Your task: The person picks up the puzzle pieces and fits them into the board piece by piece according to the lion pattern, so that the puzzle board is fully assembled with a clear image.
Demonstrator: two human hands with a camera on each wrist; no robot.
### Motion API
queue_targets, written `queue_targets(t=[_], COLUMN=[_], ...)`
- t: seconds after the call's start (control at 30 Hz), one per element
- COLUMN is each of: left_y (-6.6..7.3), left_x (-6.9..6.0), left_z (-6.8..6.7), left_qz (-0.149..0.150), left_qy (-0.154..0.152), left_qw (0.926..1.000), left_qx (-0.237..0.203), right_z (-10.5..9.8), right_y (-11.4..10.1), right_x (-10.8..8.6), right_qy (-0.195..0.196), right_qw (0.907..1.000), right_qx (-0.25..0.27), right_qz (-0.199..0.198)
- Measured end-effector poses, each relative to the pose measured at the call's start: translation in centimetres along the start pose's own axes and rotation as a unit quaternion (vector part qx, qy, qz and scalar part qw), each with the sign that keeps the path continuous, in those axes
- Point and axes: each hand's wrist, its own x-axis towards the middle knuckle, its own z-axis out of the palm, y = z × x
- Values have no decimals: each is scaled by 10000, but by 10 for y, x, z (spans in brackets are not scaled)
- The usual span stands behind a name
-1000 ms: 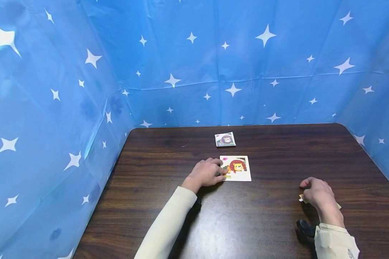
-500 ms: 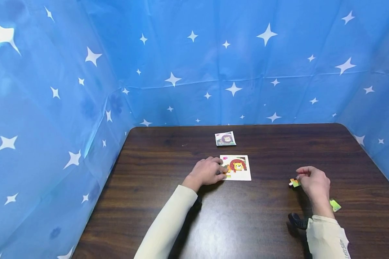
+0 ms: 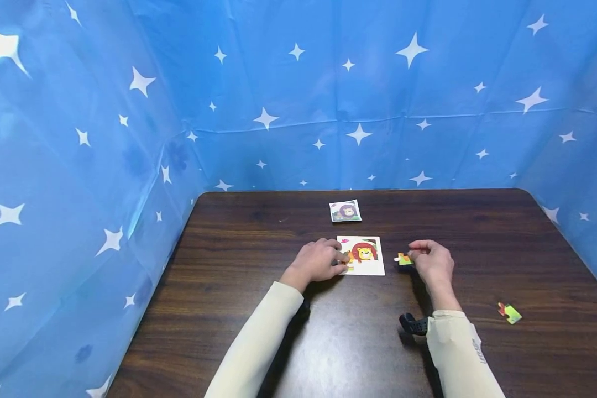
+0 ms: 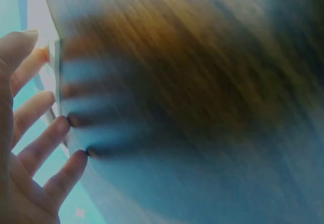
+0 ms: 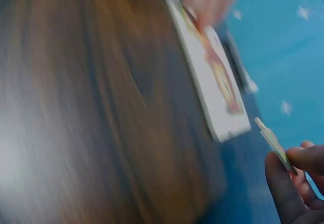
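My left hand [image 3: 318, 260] rests on the left edge of a square white puzzle board [image 3: 370, 270] with a lion picture. Its fingers are spread and relaxed, and they hide the board's left part. To the right of the board, my right hand [image 3: 434, 266] pinches a green and orange jigsaw piece [image 3: 404, 259] between thumb and fingers, above the table and apart from the board. In the right wrist view that jigsaw piece [image 5: 274, 145] is seen nearly edge-on, close to a corner of the board [image 5: 225, 127].
Another jigsaw piece [image 3: 512, 314], green and red, lies on the dark wooden table [image 3: 358, 342] at the right. A small lion picture card [image 3: 345, 212] lies behind the board. A blue star-patterned curtain [image 3: 298, 94] hangs along the table's back and sides.
My right hand has lifted the jigsaw piece from the table's right side and carried it left and away from me, uncovering the other piece. The left hand stays on the board.
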Motion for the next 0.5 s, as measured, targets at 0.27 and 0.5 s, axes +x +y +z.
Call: queue_targets(t=[0.27,0.5], left_y=[3,4], left_x=[5,3], left_z=[-6,-4], left_qz=[52,-41], left_qy=[76,-22], left_qw=[10000,10000], left_qx=[1,6], right_z=[49,71], right_y=[-28,-41], right_x=[-8,-14], right_qy=[-107,-460], right_qw=[9988,9967], right_qx=[132,66], right_qz=[-468,-658])
